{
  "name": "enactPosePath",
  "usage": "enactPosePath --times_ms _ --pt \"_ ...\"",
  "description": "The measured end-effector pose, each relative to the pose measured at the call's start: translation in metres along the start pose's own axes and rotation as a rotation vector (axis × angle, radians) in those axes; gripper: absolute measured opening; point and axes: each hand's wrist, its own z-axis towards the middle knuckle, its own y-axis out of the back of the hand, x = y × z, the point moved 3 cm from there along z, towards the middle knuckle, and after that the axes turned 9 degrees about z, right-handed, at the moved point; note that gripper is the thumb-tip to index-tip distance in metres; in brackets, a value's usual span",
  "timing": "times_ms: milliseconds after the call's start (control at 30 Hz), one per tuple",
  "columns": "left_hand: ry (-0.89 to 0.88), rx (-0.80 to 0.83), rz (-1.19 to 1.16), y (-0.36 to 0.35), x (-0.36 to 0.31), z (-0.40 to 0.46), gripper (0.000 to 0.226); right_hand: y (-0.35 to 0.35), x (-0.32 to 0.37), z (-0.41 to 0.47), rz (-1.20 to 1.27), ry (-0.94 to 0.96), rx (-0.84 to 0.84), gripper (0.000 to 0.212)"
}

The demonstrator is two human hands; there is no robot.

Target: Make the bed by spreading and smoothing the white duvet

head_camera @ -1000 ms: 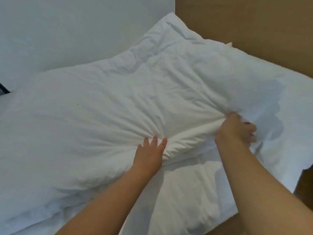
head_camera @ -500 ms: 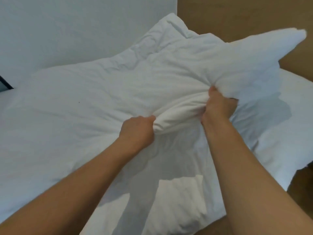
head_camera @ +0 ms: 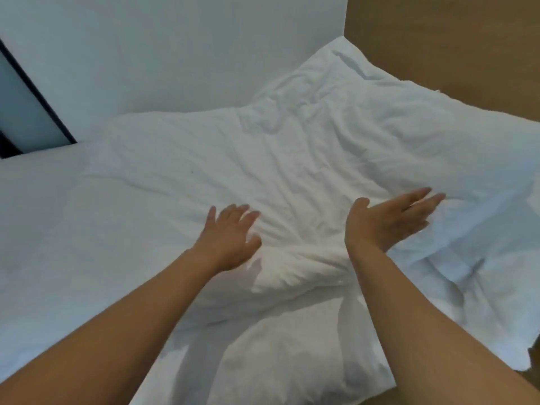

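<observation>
1. Across most of the head view lies the white duvet (head_camera: 292,176), rumpled, spread over the bed (head_camera: 32,229), its far corner reaching up toward the white wall (head_camera: 175,54) and the brown wooden panel (head_camera: 444,39).
2. Left hand (head_camera: 230,238): palm down, fingers straight and slightly spread, on the duvet near its middle; holds nothing.
3. Right hand (head_camera: 391,217): fingers straight and together, pointing right and away, thumb up; grips nothing. Slightly blurred, so contact with the cloth is likely but cannot be confirmed.
4. Both hands are flat and unclenched, set well apart from each other, bare forearms coming in from the bottom edge.
5. Between the two wrists sits a thick bunched fold (head_camera: 298,267) of duvet, raised above the surrounding cloth.
6. Creases fan out from that fold toward the far edge; heavier wrinkles sit in the far part near the wall corner.
7. Right side of the duvet drapes lower, with a dented pocket below the right hand.
8. Near edge of the duvet hangs toward the person between the forearms, in shadow.
9. Far left: a dark slanted frame (head_camera: 38,92) against the wall, beside a pale pane.
10. Left portion of the bed surface looks smoother and flatter than the middle.
</observation>
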Motion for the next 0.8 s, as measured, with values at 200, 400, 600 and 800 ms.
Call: enactPosePath --times_ms 200,400,600,800 --pt "0.343 0.398 0.009 -0.094 0.098 -0.085 0.076 -0.068 0.021 -0.136 -0.386 0.65 0.844 0.069" --pt "0.436 0.298 0.032 -0.091 0.134 -0.089 0.07 -0.114 -0.016 -0.154 -0.691 0.591 1.087 0.063" --pt "0.377 -0.137 -0.028 -0.031 0.151 0.013 0.061 -0.198 0.053 -0.127 -0.558 0.793 0.974 0.06" --pt "0.711 0.213 0.044 -0.11 0.258 0.019 0.075 -0.24 0.013 -0.12 -0.767 0.763 1.119 0.066"
